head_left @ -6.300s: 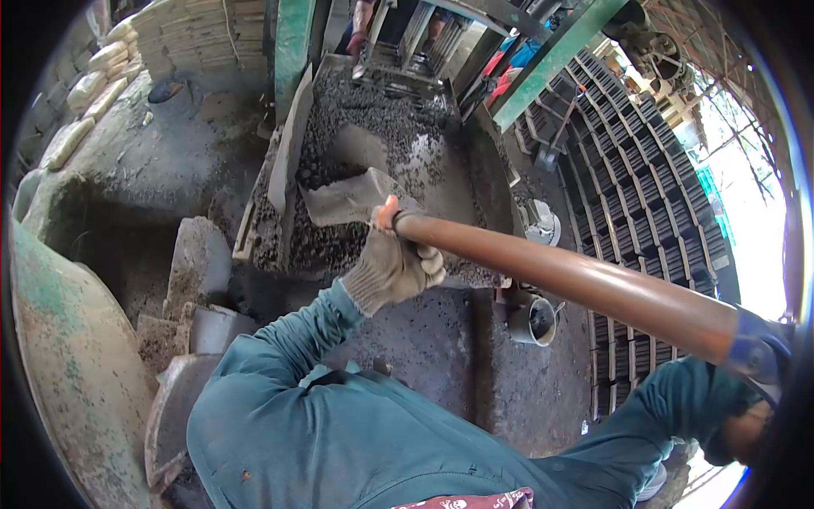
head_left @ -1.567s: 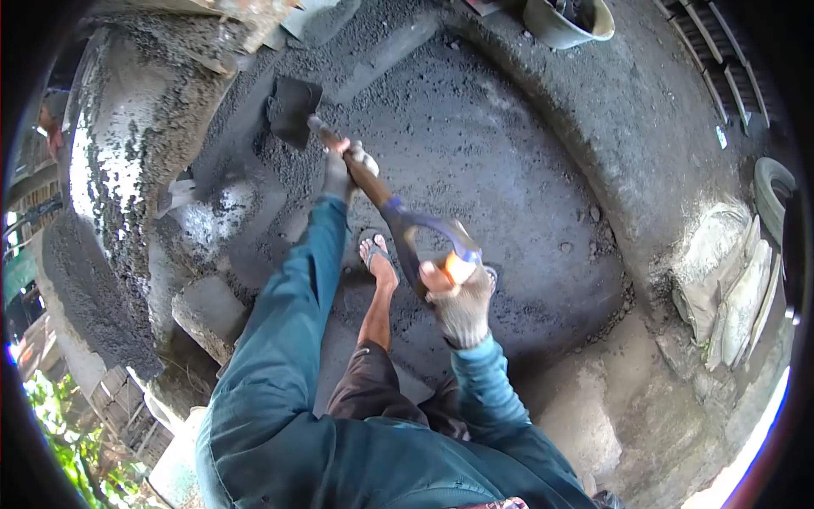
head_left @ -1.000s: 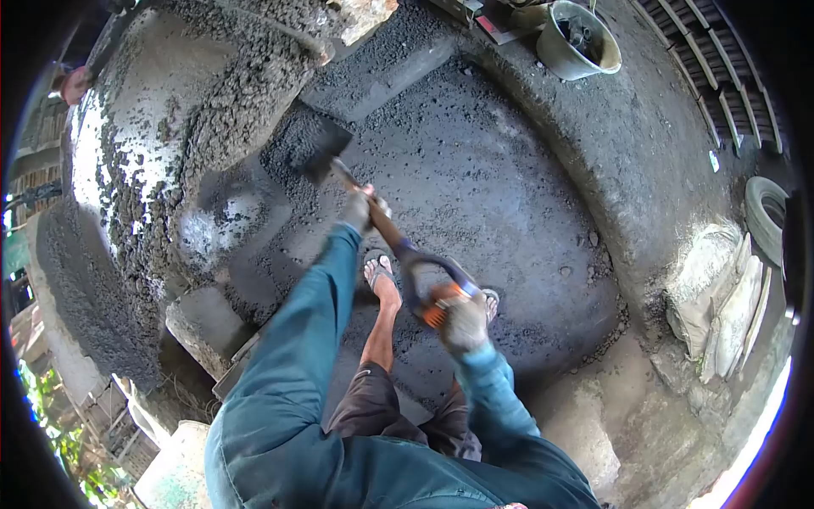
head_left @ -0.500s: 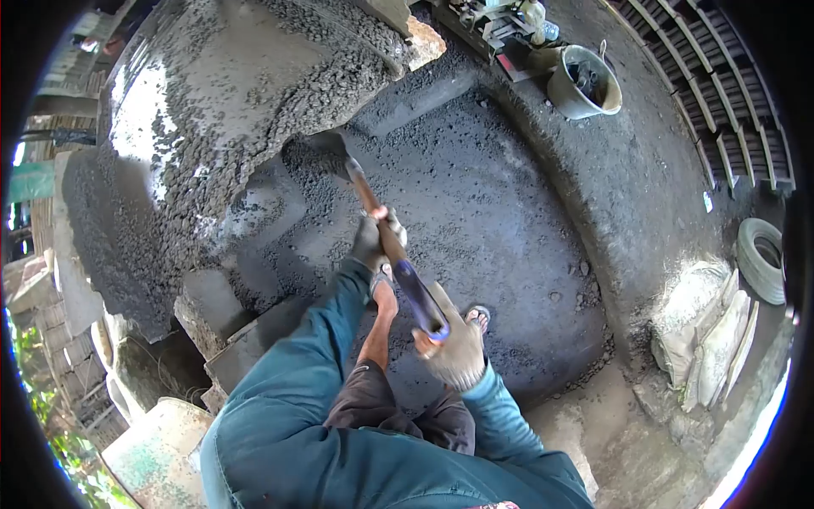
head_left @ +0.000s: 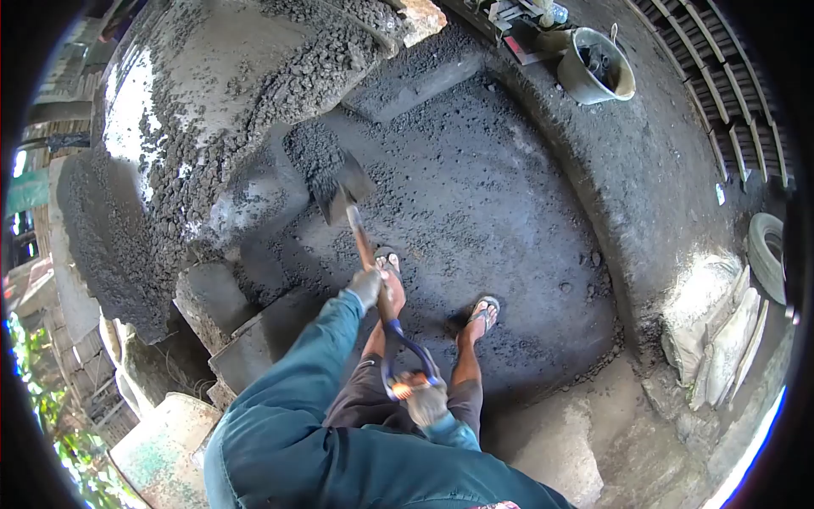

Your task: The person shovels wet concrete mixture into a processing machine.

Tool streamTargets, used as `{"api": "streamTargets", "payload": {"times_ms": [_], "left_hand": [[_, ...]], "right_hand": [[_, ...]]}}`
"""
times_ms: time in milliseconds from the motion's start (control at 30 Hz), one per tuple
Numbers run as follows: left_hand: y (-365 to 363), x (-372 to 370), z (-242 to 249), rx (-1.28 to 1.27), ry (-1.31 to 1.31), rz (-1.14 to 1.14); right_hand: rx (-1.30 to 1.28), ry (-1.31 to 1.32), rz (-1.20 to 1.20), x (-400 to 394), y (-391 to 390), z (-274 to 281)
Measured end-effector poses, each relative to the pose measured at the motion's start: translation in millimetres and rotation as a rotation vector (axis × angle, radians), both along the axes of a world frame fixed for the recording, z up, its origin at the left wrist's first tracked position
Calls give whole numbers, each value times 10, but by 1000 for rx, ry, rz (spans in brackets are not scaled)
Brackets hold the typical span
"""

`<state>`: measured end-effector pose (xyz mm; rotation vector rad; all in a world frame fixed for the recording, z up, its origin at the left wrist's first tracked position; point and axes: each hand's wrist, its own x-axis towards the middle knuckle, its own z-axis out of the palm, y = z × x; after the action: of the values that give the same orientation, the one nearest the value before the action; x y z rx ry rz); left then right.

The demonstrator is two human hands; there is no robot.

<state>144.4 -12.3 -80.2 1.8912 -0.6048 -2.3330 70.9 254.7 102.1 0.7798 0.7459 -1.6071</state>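
A shovel (head_left: 362,242) with a wooden shaft slants up and away from my body. My left hand (head_left: 368,287), gloved, is wrapped round the middle of the shaft. At the near end, my right hand (head_left: 426,402), also gloved, grips the blue and orange D-shaped handle close to my thigh. The metal blade (head_left: 353,180) carries a load of dark grey wet mix (head_left: 312,154), low beside the raised ledge. More of this lumpy mix (head_left: 331,59) lies along the edge of the raised slab (head_left: 242,42) at upper left.
Both sandalled feet (head_left: 485,314) stand on the sunken grey floor (head_left: 509,212). A low curb (head_left: 585,195) borders it on the right. Beyond are a bucket (head_left: 585,85) with dark things inside, a tyre (head_left: 766,254) and stacked sacks (head_left: 721,339). Broken blocks (head_left: 208,297) lie at left.
The shovel has been drawn back and turned, and more of its loaded blade now shows. My right hand has come down towards my lap; my left hand has shifted slightly nearer my body.
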Motion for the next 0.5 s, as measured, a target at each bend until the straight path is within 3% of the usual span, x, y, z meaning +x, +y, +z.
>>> {"api": "streamTargets", "payload": {"times_ms": [100,233,267,300,367,467,500], "left_hand": [[-508,347,-268,65,-112,-12],[-916,312,408,25,-217,-20],[-962,440,352,33,-167,83],[-957,603,219,-20,-189,20],[-936,1032,-127,-149,-233,-110],[-451,2000,-650,-176,-129,-125],[-435,2021,-453,-31,-169,-77]], "right_hand": [[9,98,47,74,-907,437],[141,231,138,443,-1491,183],[147,245,226,540,-1668,-163],[154,262,313,595,-1766,-411],[46,184,239,504,-1824,-660],[106,266,191,230,-1781,-586],[164,368,176,143,-1814,-562]]}}
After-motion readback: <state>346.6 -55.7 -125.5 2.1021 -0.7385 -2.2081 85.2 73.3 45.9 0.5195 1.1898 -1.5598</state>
